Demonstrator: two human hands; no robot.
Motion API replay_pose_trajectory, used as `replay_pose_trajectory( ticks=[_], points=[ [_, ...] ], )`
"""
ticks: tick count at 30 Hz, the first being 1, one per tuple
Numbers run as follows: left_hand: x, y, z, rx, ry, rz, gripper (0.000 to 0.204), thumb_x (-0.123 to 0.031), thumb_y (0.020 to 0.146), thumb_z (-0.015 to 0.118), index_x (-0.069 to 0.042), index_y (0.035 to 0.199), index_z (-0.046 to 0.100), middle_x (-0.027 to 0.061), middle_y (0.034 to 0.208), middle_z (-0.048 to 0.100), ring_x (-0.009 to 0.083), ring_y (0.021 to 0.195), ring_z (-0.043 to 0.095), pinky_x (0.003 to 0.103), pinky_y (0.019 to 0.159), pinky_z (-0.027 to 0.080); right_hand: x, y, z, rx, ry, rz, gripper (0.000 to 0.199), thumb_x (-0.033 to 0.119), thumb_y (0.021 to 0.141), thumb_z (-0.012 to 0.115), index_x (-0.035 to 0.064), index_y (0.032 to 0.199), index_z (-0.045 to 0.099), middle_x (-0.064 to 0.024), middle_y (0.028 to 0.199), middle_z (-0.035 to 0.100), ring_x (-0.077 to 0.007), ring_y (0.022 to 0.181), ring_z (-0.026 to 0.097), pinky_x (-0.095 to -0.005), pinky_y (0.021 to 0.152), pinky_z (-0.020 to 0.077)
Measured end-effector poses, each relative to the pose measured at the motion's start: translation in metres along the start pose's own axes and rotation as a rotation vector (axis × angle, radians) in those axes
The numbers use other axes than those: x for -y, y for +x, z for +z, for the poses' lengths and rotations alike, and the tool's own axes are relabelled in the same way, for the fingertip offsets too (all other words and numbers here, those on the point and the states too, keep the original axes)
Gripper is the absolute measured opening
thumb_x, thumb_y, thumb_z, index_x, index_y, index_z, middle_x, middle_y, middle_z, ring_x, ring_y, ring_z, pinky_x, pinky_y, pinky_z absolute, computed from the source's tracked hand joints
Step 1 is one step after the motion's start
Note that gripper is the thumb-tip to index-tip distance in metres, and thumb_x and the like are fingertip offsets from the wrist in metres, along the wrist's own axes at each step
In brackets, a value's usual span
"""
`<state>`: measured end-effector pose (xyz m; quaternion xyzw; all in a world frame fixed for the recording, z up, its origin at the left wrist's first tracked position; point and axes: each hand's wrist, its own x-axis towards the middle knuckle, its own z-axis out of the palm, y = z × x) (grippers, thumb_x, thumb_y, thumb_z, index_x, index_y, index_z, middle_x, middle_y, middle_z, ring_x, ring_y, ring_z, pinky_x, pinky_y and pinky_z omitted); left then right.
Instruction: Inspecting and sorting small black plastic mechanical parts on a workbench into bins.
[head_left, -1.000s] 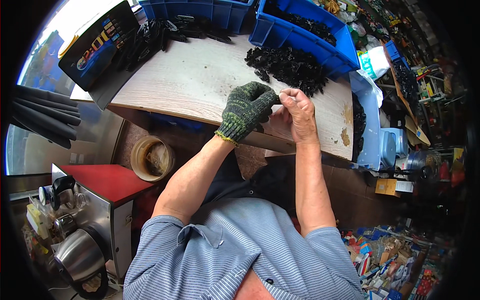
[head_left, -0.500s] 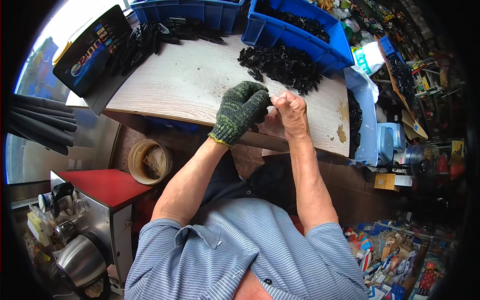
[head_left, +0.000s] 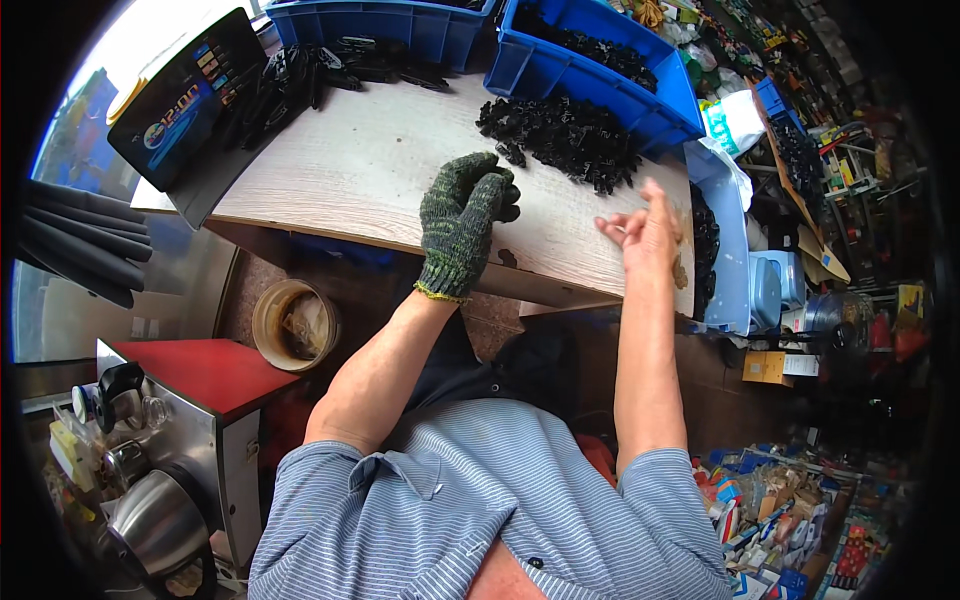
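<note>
My left hand (head_left: 460,228), in a dark green knitted glove, is closed above the front edge of the white table (head_left: 350,150). Its fingers curl inward, and whatever they hold, if anything, is hidden. My right hand (head_left: 650,238) is bare and stands apart from it over the table's right part, fingers spread and nothing visible in them. Just beyond the right hand lies a pile of small black plastic parts (head_left: 565,135), with a few loose pieces at its left edge.
Behind the pile stands a blue bin (head_left: 600,92) with more black parts. Longer black pieces (head_left: 370,62) lie before another blue bin (head_left: 390,32). A dark screen (head_left: 170,115) leans at the left. A light-blue tub (head_left: 732,270) adjoins the table's right side; a bucket (head_left: 270,325) stands below.
My hands were together over the table edge. The right hand has moved off to the right and its fingers have spread; the left has shifted slightly left and stays closed.
</note>
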<state>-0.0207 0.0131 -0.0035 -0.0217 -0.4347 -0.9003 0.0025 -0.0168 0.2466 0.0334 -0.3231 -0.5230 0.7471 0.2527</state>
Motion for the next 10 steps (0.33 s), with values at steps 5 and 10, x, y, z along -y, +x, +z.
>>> replay_pose_trajectory(
  ticks=[5, 10],
  points=[
    [-0.001, -0.002, -0.001, -0.021, -0.017, -0.006, 0.032, -0.01, 0.097, 0.063, 0.003, 0.125, 0.056, 0.0173, 0.108, 0.068, 0.0238, 0.091, 0.07, 0.036, 0.077, 0.06, -0.022, -0.024, 0.052, 0.394, -0.352, 0.117, 0.033, 0.023, 0.081, 0.081, 0.0013, 0.1, 0.065, 0.0006, 0.048, 0.045, -0.0134, 0.038, 0.051, -0.0388, 0.049, 0.0594],
    [0.0, -0.003, -0.004, -0.007, -0.013, 0.021, 0.033, -0.011, 0.097, 0.063, 0.001, 0.126, 0.055, 0.0176, 0.111, 0.067, 0.024, 0.093, 0.07, 0.037, 0.078, 0.06, -0.032, -0.029, 0.091, 0.472, -0.632, 0.074, 0.032, 0.025, 0.081, 0.082, 0.0014, 0.099, 0.068, -0.0008, 0.054, 0.051, -0.0112, 0.036, 0.049, -0.0337, 0.043, 0.0565]
  ],
)
